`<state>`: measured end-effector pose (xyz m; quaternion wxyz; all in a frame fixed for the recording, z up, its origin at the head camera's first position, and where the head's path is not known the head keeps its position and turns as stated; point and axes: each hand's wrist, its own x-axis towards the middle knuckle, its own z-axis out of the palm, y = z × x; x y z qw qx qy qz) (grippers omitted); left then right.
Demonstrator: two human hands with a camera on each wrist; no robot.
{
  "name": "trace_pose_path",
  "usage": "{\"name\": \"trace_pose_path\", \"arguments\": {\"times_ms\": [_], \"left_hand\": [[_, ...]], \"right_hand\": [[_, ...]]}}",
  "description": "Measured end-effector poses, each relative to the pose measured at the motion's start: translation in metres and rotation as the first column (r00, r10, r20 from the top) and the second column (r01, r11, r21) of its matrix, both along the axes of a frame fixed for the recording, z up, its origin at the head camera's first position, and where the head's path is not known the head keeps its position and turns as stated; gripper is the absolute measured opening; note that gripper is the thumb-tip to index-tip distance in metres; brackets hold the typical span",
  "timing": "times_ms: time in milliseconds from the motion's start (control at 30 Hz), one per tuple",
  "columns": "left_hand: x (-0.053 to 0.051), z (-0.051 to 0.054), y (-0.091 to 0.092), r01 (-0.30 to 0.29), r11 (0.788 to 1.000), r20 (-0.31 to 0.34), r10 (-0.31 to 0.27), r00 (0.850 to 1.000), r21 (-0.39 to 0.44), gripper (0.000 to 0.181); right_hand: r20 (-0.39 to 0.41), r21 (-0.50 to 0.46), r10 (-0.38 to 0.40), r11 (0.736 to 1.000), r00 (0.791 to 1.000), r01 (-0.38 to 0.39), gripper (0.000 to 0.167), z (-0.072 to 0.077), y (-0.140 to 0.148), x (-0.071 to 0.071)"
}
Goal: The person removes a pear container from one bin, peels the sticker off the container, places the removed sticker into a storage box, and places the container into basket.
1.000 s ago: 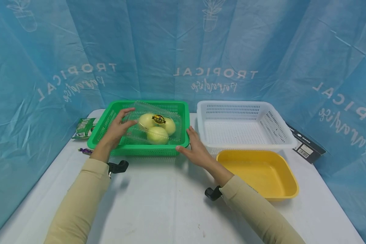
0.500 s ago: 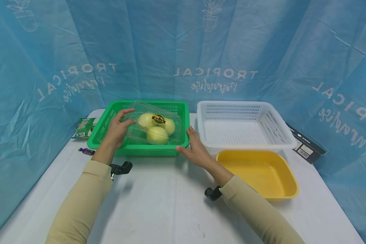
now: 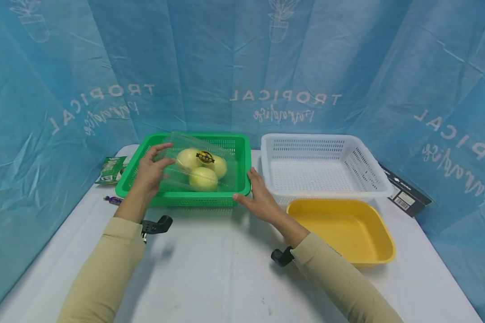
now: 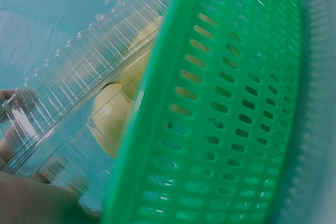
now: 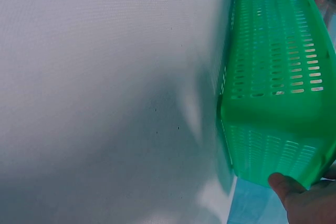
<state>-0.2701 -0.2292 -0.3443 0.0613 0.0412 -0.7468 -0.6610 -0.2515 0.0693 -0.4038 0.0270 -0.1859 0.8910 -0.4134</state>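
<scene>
In the head view, my left hand (image 3: 149, 170) holds the left end of a clear plastic box (image 3: 174, 179), thumb and fingers spread around it. Inside lie three pale yellow-green round fruits (image 3: 203, 179), under a lid with a black and gold label (image 3: 205, 157). The box sits slanted within the green basket (image 3: 198, 199). In the left wrist view, the ridged box edge (image 4: 68, 72) rises above the basket rim, and fingers touch its end. My right hand (image 3: 260, 197) grips the basket's right front corner; the right wrist view shows its thumb (image 5: 283, 183) against the green wall.
A white perforated basket (image 3: 327, 194) stands to the right, with a yellow basin (image 3: 343, 229) in front of it. A black box (image 3: 406, 190) lies beyond the white basket's right side. Left of the green basket are a green packet (image 3: 111, 170) and a purple-wrapped candy (image 3: 114, 200).
The clear box with its fruits has shifted slightly left within the green basket, together with my left hand. My right hand and the basket have stayed in place.
</scene>
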Motion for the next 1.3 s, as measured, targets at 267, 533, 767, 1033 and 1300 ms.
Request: {"name": "trace_pose_path", "arguments": {"times_ms": [267,533,767,1033,1300], "left_hand": [[0.014,0.014,-0.012,0.012,0.993,-0.036,-0.008,0.999,0.118,0.047],[0.032,0.031,-0.017,-0.053,0.982,-0.037,0.061,0.997,0.181,0.048],[0.051,0.043,-0.020,-0.105,0.960,-0.027,0.116,0.993,0.258,0.049],[0.070,0.054,-0.021,-0.121,0.937,-0.048,0.144,0.988,0.326,0.051],[0.091,0.061,-0.021,-0.087,0.919,-0.058,0.119,0.991,0.384,0.053]], "right_hand": [[-0.001,0.002,0.006,1.000,1.000,-0.006,0.088,0.000,0.001,-0.001],[-0.007,-0.005,0.003,1.000,1.000,-0.003,0.089,0.001,0.000,0.000],[0.004,-0.005,-0.001,1.000,1.000,0.001,0.089,0.001,0.000,0.000],[-0.004,-0.015,0.000,1.000,1.000,0.000,0.089,-0.001,-0.001,-0.001],[-0.010,-0.009,0.000,1.000,1.000,0.000,0.089,-0.003,-0.001,-0.002]]}}
